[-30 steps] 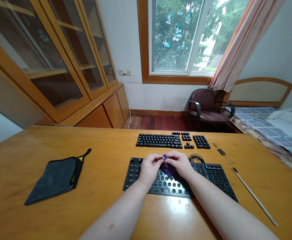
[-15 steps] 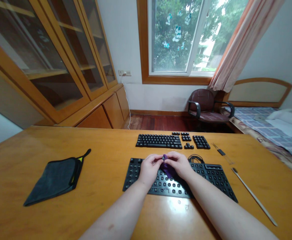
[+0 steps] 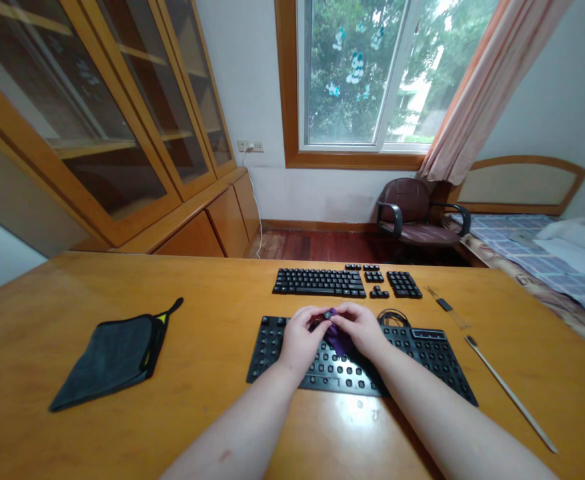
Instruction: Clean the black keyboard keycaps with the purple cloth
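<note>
Above the black keyboard base (image 3: 332, 381), stripped of most of its keycaps, my two hands meet fingertip to fingertip. My left hand (image 3: 301, 340) is closed, pinching a small dark keycap (image 3: 327, 315) between thumb and fingers. In my closed right hand (image 3: 359, 327) is a purple cloth (image 3: 339, 341), pressed against the keycap and hanging down over the base. The fingers partly hide the keycap. A few keycaps still sit at the base's upper left corner. Behind the hands, loose black keycaps (image 3: 318, 282) lie in rows, grouped as on a keyboard.
A folded dark grey cloth (image 3: 105, 357) lies on the left of the wooden desk (image 3: 207, 400). To the right are a wire keycap puller (image 3: 443, 305) and a long thin brush (image 3: 512, 395). The keyboard's coiled cable (image 3: 393, 317) rests behind the base.
The fingers have shifted slightly around the keycap, and the purple cloth's folds have moved a little. The keyboard base and loose keycaps stay where they were.
</note>
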`<action>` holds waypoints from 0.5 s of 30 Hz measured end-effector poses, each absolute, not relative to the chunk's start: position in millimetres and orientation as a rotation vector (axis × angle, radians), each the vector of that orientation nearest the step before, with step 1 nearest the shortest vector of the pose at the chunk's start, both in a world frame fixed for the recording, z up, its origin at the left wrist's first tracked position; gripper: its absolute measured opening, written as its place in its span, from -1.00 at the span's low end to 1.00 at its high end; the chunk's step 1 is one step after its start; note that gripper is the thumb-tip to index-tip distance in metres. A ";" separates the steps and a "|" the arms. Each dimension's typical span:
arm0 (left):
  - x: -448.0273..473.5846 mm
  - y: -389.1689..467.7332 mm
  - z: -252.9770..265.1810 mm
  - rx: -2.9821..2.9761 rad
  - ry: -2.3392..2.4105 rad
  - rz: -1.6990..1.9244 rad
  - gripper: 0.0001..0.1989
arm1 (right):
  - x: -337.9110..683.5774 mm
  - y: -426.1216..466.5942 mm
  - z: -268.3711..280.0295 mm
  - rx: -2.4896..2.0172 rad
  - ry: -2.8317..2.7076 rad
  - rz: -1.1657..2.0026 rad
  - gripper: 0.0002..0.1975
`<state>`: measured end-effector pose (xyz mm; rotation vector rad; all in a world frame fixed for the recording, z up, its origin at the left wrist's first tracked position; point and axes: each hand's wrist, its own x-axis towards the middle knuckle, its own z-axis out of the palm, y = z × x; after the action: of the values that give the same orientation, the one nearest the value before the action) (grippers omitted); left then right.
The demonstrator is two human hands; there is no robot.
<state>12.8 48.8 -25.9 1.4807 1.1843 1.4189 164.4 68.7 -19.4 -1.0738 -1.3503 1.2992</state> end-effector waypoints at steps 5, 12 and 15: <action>11.7 47.4 -23.1 1.523 1.269 1.417 -0.81 | 163.6 68.7 -16.1 -1.105 -1.288 1.299 -0.74; 10.5 42.8 -14.2 1.762 1.360 1.329 -0.82 | 163.6 69.4 -24.4 -1.045 -1.379 1.270 -0.74; 10.2 42.4 -13.4 1.813 1.354 1.303 -0.82 | 162.7 69.2 -24.0 -1.075 -1.410 1.287 -0.74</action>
<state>10.2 42.4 -13.4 1.8127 1.3538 1.3029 162.7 69.2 -24.0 -1.0752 -1.4099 1.2874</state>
